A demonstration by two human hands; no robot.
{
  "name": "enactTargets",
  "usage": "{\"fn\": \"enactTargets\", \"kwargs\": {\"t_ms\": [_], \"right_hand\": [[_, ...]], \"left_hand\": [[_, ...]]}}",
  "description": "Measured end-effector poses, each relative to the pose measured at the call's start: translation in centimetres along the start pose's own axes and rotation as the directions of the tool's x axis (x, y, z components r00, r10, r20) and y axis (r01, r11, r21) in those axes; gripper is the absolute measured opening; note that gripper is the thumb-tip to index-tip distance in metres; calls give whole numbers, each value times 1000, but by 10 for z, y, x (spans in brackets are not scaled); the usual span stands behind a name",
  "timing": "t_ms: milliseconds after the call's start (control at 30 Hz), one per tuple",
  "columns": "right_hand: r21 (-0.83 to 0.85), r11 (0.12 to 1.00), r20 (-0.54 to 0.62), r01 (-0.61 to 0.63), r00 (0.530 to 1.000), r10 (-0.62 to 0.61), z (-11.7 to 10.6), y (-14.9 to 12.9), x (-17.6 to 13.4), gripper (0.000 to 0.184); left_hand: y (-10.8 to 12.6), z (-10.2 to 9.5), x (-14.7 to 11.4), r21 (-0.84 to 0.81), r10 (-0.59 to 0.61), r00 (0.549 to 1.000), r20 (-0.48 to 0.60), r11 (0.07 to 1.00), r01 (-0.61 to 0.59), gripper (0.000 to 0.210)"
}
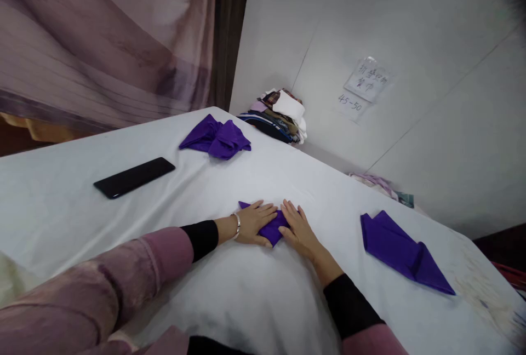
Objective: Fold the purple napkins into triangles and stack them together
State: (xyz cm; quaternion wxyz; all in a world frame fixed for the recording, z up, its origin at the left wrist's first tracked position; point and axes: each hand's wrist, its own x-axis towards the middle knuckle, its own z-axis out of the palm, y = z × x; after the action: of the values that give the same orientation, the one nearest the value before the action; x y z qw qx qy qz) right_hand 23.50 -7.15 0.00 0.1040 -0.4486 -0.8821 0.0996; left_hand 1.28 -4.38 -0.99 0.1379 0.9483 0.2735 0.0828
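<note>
A folded purple cloth lies on the white-covered table under both of my hands. My left hand rests flat across its left part, fingers stretched out, a silver bracelet at the wrist. On the cloth's right side, my right hand presses with fingers extended and flat. The hands hide much of the cloth; its left tip and lower point show. To the right, apart from my hands, is a second folded purple cloth. A crumpled purple cloth lies farther back to the left.
A black phone-like slab lies on the white table cover at left. A pile of folded fabrics sits beyond the far edge by the wall. Handwritten paper signs are on the wall. A curtain hangs at left.
</note>
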Motion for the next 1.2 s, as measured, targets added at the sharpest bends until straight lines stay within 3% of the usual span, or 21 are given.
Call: {"fn": "enactTargets", "kwargs": {"t_ms": [133, 233, 400, 667, 767, 900, 1000, 1133, 1200], "right_hand": [[-17, 992, 61, -122, 991, 122, 14, 9, 3, 62], [-33, 992, 53, -125, 991, 127, 19, 13, 2, 62], [-32, 992, 58, -123, 991, 124, 17, 12, 1, 63], [-10, 990, 66, -138, 988, 138, 15, 10, 2, 62], [-6, 989, 67, -150, 986, 150, 12, 7, 3, 62], [2, 984, 55, -178, 983, 177, 10, 2, 2, 62], [1, 980, 30, -200, 979, 200, 12, -1, -1, 62], [-11, 977, 11, -213, 977, 213, 14, -2, -3, 62], [-16, 977, 6, -213, 977, 214, 15, -2, -3, 62]], "left_hand": [[2, -2, 1, -16, -3, 1000, 1, 1000, 3, 93], [3, -5, -1, -8, -29, 1000, 9, 1000, 29, 92], [-4, -7, -23, 51, -198, 980, 4, 979, 198, 90], [-24, -12, -69, 66, -447, 889, -103, 888, 455, 81], [-20, -16, -73, 55, -535, 826, -175, 833, 551, 77], [4, -19, -70, -154, -609, 747, -265, 792, 591, 62], [25, -19, -60, -443, -685, 710, -166, 695, 567, 62], [39, -17, -41, -769, -770, 635, 65, 367, 523, 73], [41, -16, -37, -770, -780, 626, 26, 384, 510, 67]]}}
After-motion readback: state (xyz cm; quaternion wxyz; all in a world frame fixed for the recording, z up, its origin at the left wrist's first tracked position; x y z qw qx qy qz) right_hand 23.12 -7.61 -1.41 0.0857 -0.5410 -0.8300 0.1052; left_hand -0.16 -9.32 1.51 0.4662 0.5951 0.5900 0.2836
